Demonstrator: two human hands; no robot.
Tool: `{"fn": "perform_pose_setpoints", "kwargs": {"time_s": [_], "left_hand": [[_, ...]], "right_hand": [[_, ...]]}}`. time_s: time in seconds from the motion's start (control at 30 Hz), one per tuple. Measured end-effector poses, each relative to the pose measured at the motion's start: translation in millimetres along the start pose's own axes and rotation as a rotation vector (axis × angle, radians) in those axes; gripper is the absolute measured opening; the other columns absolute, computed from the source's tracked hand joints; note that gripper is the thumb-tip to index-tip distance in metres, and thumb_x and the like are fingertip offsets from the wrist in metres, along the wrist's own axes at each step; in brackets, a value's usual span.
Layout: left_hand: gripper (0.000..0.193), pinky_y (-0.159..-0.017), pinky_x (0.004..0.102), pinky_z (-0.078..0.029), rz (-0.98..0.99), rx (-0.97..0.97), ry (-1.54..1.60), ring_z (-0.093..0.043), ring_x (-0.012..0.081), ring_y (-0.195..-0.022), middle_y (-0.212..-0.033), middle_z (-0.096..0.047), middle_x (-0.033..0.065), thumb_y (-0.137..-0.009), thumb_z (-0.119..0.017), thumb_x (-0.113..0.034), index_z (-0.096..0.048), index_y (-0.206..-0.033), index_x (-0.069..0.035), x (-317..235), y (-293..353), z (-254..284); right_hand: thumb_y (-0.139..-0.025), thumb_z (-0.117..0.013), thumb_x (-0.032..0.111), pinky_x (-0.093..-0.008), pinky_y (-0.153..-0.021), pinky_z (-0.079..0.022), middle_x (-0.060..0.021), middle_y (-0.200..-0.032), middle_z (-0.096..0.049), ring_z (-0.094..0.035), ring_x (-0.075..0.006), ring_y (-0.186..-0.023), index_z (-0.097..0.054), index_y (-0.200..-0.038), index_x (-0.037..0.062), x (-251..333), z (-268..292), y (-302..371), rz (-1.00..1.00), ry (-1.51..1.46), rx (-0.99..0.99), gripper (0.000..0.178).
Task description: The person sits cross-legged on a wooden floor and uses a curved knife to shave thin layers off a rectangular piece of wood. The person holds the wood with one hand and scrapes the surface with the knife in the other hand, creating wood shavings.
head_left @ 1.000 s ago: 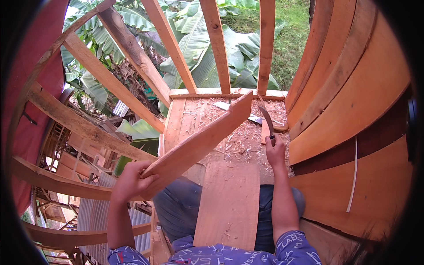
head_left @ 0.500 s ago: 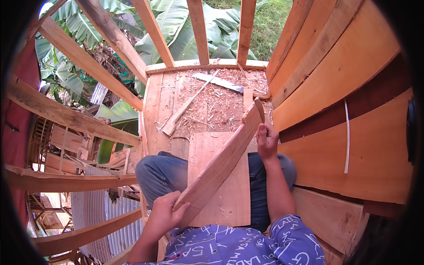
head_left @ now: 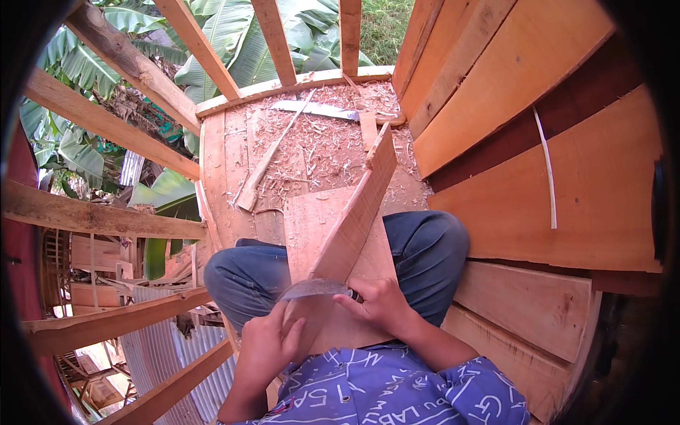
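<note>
A long narrow plank (head_left: pixel 354 219) stands tilted on its edge above my lap, its far end pointing up and away. My left hand (head_left: pixel 270 336) is closed around its near end. In my right hand (head_left: pixel 380 306) is the dark handle of a knife. The curved blade of this knife (head_left: pixel 316 288) lies across the plank's upper edge, close to my left hand. Under the plank a wide flat board (head_left: pixel 306 212) rests across my crossed legs.
Wood shavings (head_left: pixel 326 152) cover the floor ahead. A handsaw (head_left: pixel 315 109) and a thin tapered stick (head_left: pixel 273 163) lie among them. Wooden slats (head_left: pixel 106 216) form an open frame on the left. A wall of boards (head_left: pixel 524 195) rises on the right.
My right hand and the knife have come from the plank's far end to its near end. The plank points more steeply away from me, and the view has shifted right.
</note>
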State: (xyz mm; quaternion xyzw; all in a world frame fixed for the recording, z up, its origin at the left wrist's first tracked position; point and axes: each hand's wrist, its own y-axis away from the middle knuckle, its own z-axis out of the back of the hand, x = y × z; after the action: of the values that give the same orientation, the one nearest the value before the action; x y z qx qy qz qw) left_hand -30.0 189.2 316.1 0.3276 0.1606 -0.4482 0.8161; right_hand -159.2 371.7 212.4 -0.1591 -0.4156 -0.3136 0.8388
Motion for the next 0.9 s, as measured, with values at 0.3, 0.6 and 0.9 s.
{"fn": "perform_pose_setpoints", "kwargs": {"time_s": [0.3,0.6,0.9], "left_hand": [[0.023,-0.054,0.0467,-0.046,0.022,-0.035,0.053,-0.062,0.0450,-0.063,-0.063,-0.058,0.0260,-0.086,-0.070,-0.017,-0.058,-0.091,0.002,7,5,-7],[0.022,-0.054,0.0468,-0.047,0.010,-0.040,0.037,-0.062,0.0452,-0.064,-0.064,-0.059,0.0263,-0.086,-0.070,-0.016,-0.058,-0.091,0.002,10,5,-8],[0.023,-0.055,0.0516,-0.047,-0.039,-0.051,0.001,-0.062,0.0458,-0.061,-0.061,-0.059,0.0251,-0.089,-0.066,-0.021,-0.053,-0.088,-0.001,7,6,-11]], "right_hand": [[-0.086,-0.073,0.041,-0.0383,-0.049,-0.050,-0.0114,-0.059,-0.063,-0.066,-0.0294,-0.055,-0.065,-0.072,0.0057,1,-1,-10,-0.035,0.094,-0.056,0.039],[-0.084,-0.074,0.046,-0.0383,-0.046,-0.048,-0.0101,-0.056,-0.059,-0.064,-0.0292,-0.052,-0.057,-0.064,0.0060,1,1,-11,-0.016,0.155,-0.114,0.048],[-0.089,-0.072,0.035,-0.0358,-0.056,-0.049,-0.0079,-0.074,-0.064,-0.061,-0.0197,-0.057,-0.067,-0.093,0.0027,-4,9,-6,-0.174,-0.308,0.186,0.033]]}}
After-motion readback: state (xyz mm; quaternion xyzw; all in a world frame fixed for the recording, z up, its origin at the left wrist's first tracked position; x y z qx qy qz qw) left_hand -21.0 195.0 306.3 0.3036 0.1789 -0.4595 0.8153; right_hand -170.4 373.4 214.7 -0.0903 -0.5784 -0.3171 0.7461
